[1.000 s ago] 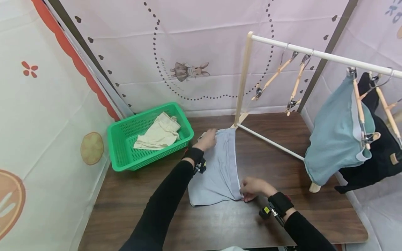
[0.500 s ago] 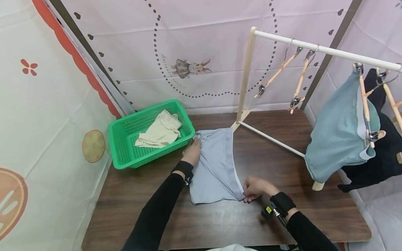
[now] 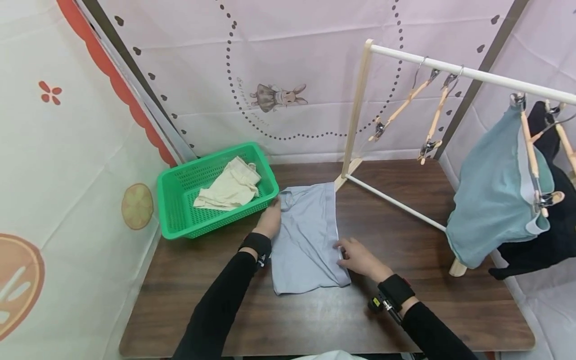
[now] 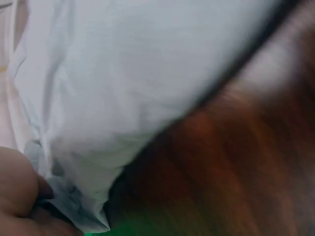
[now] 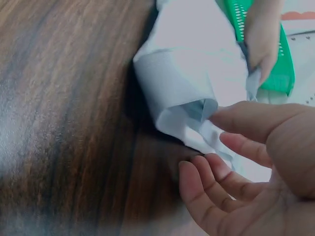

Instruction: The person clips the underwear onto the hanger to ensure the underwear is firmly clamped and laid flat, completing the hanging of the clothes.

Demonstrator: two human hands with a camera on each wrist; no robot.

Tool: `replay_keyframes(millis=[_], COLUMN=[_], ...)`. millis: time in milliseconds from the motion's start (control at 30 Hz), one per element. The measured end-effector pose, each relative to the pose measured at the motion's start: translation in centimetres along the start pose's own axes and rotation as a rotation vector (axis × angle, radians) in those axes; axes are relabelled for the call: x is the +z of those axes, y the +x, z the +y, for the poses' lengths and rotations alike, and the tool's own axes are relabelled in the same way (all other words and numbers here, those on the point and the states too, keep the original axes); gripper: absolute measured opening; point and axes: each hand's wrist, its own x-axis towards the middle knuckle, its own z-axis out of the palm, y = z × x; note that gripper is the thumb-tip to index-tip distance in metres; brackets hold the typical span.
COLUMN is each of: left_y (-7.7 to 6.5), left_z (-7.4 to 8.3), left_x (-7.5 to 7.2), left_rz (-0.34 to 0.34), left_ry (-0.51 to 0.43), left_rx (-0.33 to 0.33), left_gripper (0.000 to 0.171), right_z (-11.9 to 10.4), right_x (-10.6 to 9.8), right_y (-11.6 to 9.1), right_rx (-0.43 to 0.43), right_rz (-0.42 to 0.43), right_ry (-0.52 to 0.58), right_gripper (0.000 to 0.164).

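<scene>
A light blue cloth garment (image 3: pixel 303 240) lies flat on the table, a wide band running down its right edge. At its upper left edge my left hand (image 3: pixel 270 220) pinches the cloth between thumb and finger; the left wrist view shows the thumb (image 4: pixel 19 182) against a gathered corner. My right hand (image 3: pixel 362 257) is at the band side, fingers loosely bent and apart. In the right wrist view the band (image 5: pixel 172 83) gapes in a loop, and the thumb (image 5: pixel 246 115) meets its edge, while the other fingers (image 5: pixel 197 189) lie below without closing on it.
Beside my left hand stands a green basket (image 3: pixel 180 225) holding a cream cloth (image 3: pixel 229 185). At the right is a rack with a white rail (image 3: pixel 468 72), bare clip hangers (image 3: pixel 434 117), a hanging teal garment (image 3: pixel 490 190) and a black one (image 3: pixel 558 220).
My left hand has moved left from the garment's top to its upper left edge. My right hand has left the lower right corner and moved up along the band, which lies straighter.
</scene>
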Motion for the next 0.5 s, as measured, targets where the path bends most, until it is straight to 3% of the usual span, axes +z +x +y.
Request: replay_keyframes(millis=[133,233,300,400,500], left_y=[0.6,0.9,1.1,1.6,2.3], left_z=[0.1,0.3,0.5,0.7,0.8], left_x=[-0.2,-0.1,0.1,0.3,0.3], left_rz=[0.091,0.115,0.112,0.086,0.062], left_ry=[-0.146,-0.167,-0.159,-0.071,0.147], left_rx=[-0.105,-0.079,0.012,0.227,0.429], left_gripper=[0.044,0.045,0.047,0.045,0.038], right_z=[-0.1,-0.1,0.0,0.1,0.0], right_x=[0.2,0.2,0.2,0.2,0.3], right_y=[0.0,0.0,0.0,0.0,0.1], right_rx=[0.037,0.057,0.068,0.075,0.042], right_rz=[-0.015,-0.019,-0.02,-0.019,-0.024], right_ry=[-0.035,-0.035,-0.042,-0.05,-0.066], right_gripper=[0.045,0.047,0.047,0.047,0.045])
